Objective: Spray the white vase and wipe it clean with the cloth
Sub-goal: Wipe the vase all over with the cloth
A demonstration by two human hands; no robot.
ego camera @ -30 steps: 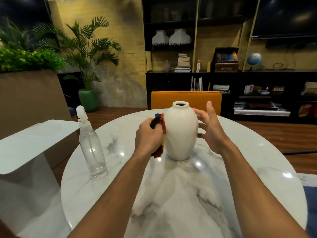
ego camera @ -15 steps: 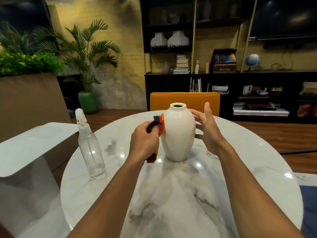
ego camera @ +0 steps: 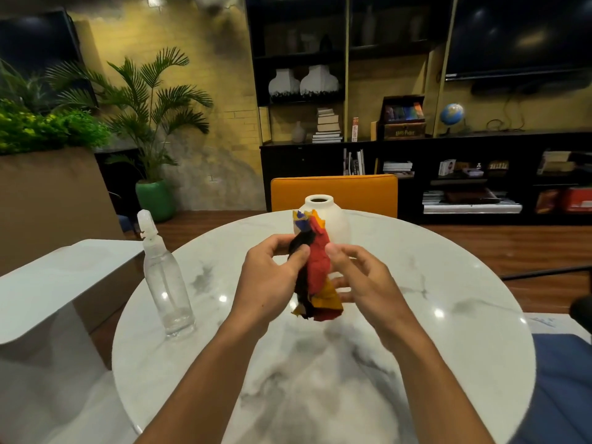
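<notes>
The white vase (ego camera: 333,216) stands upright on the round marble table (ego camera: 448,331), its lower body hidden behind my hands and the cloth. The cloth (ego camera: 315,274) is a bunched rag of red, yellow, black and blue patches, held above the table in front of the vase. My left hand (ego camera: 270,280) grips its left side with thumb and fingers. My right hand (ego camera: 358,277) pinches its right side. Neither hand touches the vase. A clear spray bottle (ego camera: 166,277) with a pale nozzle stands to the left, untouched.
An orange chair back (ego camera: 365,192) sits just behind the vase at the table's far edge. A lower white side table (ego camera: 57,277) adjoins on the left. A blue seat (ego camera: 560,379) is at the right. Shelves and potted plants stand beyond.
Both hands have come off the vase and drawn back toward me. The cloth, earlier pressed to the vase's left side by the left hand, is now held between both hands.
</notes>
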